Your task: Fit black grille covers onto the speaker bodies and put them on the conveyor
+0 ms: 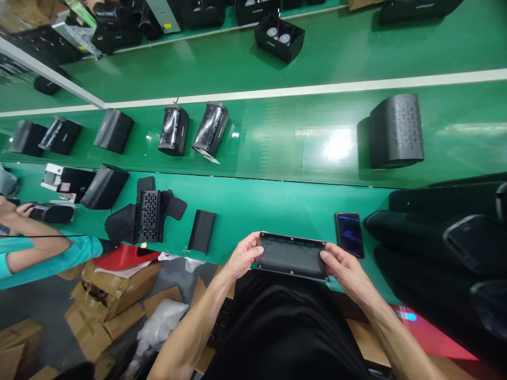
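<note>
A black rectangular plastic panel (292, 257) with small screw holes along its rims is held level between my two hands, over the bench's near edge. My left hand (243, 257) pinches its left end, thumb on top. At the opposite end, my right hand (345, 266) grips it the same way. Left of my left hand lies a similar black panel (202, 231) on the green bench. Further left are a slotted black grille (151, 215) and dark foam pieces (121, 222). A smartphone (349, 235) rests just beyond my right hand.
Black speaker housings (173, 130) stand along the green conveyor (273, 137), with one large housing (396, 131) at right. Large black cases (428, 243) crowd the bench's right side. A co-worker's arm (35, 243) reaches in at left. Cardboard boxes (106, 290) lie on the floor.
</note>
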Demonstrator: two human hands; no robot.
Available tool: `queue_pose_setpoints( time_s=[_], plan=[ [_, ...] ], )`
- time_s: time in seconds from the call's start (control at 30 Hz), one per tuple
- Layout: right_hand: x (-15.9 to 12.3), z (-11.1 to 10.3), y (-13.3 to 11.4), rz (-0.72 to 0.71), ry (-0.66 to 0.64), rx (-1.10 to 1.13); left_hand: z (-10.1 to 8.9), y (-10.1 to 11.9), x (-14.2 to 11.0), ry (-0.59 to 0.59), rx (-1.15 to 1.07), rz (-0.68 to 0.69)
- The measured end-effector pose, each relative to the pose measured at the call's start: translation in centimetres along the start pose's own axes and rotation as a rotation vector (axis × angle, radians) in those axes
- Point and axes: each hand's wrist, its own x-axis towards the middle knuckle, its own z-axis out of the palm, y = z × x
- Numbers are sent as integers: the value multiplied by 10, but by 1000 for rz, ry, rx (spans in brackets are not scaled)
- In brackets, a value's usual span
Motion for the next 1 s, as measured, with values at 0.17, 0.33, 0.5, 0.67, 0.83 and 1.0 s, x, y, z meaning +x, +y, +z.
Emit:
queue_pose_setpoints(
  time_s=[0.17, 0.33, 0.5, 0.67, 0.83, 1.0],
  plan=[
    [0, 4, -4, 36, -3, 31, -2, -2, 1, -4, 6, -2],
    [2, 6, -3, 40, 13, 21, -4, -4, 2, 4, 37, 0],
    [4, 5, -1, 48, 25, 17, -6, -7, 4, -12, 33, 3],
    [6, 1, 5, 39, -3, 13, -9, -10, 5, -44, 26, 20],
    [6, 1, 2, 46, -1, 3, -11, -9, 5, -82, 42, 20],
    [5, 3, -2, 60, 32, 16, -11, -9, 5, -118, 11, 4]
  ],
)
